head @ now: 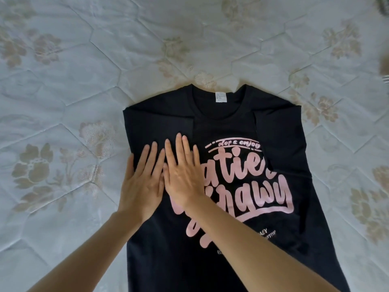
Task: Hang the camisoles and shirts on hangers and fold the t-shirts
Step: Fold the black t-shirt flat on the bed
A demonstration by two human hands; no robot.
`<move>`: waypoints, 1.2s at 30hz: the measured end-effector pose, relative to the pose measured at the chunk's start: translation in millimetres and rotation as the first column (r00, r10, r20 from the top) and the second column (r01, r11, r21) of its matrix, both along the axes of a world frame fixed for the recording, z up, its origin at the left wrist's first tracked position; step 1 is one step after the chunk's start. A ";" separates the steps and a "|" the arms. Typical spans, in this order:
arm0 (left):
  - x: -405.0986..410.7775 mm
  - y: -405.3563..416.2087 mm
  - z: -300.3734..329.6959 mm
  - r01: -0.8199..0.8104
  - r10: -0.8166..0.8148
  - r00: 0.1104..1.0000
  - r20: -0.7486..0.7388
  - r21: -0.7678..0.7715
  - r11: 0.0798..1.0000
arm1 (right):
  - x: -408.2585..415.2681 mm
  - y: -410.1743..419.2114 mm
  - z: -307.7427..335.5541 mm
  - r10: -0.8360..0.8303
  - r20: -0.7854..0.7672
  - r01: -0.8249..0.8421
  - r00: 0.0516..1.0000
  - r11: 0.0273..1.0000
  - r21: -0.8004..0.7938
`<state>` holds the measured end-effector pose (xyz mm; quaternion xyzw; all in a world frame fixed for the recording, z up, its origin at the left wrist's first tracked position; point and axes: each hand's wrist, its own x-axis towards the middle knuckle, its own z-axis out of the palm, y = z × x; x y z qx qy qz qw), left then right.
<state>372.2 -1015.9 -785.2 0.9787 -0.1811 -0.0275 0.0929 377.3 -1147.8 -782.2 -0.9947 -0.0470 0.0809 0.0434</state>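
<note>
Head view: black printed t-shirt (231, 186) lies front-up on the quilted mattress (63, 81), both sleeves folded inward. Left hand (141, 184) and right hand (183, 178) press flat, fingers straight, overlapping on the left fold. Smooth outward evenly before folding lengthwise.

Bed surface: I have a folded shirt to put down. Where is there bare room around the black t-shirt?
The mattress is bare left of the t-shirt and beyond its collar, and in a narrower strip right of it. The left hand and right hand press flat on the shirt's left side.
</note>
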 end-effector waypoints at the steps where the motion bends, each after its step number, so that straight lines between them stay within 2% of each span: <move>1: -10.1 1.0 -2.1 0.007 -0.007 1.000 -0.015 -0.003 1.000 | -15.2 -0.2 -1.6 0.006 -0.015 -0.006 1.000 1.000 0.012; 7: -8.1 3.1 -0.3 0.038 -0.026 0.993 -0.118 0.106 0.994 | -26.5 -6.1 9.4 0.033 -0.172 -0.025 0.985 0.999 0.045; 10: -10.2 -2.4 13.6 -0.011 0.052 0.981 -0.188 0.211 0.977 | -20.9 -9.6 21.9 0.078 -0.282 -0.070 0.956 0.997 0.039; 13: -36.6 -11.6 25.1 -0.005 0.073 0.972 -0.224 0.289 0.957 | -41.7 -19.0 28.4 0.103 -0.275 -0.091 0.956 0.994 0.055; 18: -140.7 -8.0 14.7 0.044 -0.012 0.977 -0.212 0.147 0.988 | -139.9 -48.6 26.9 0.164 -0.243 -0.145 0.956 0.985 0.095; 24: -253.2 -26.4 23.4 0.092 -0.059 0.963 -0.264 0.112 0.989 | -257.7 -99.4 32.7 0.195 -0.181 -0.192 0.964 0.981 0.034; 28: -321.7 -47.3 28.9 0.207 -0.183 0.936 -0.300 0.049 0.977 | -322.0 -134.8 35.3 0.248 -0.202 -0.247 0.948 0.969 0.027; 33: -368.9 -66.9 27.4 0.269 -0.235 0.919 -0.315 0.069 0.961 | -390.1 -175.2 31.8 0.445 -0.215 -0.454 0.869 0.891 0.008; 36: -379.4 -79.3 28.5 0.269 -0.234 0.925 -0.298 0.083 0.959 | -404.9 -189.3 32.8 0.468 -0.157 -0.474 0.870 0.880 -0.003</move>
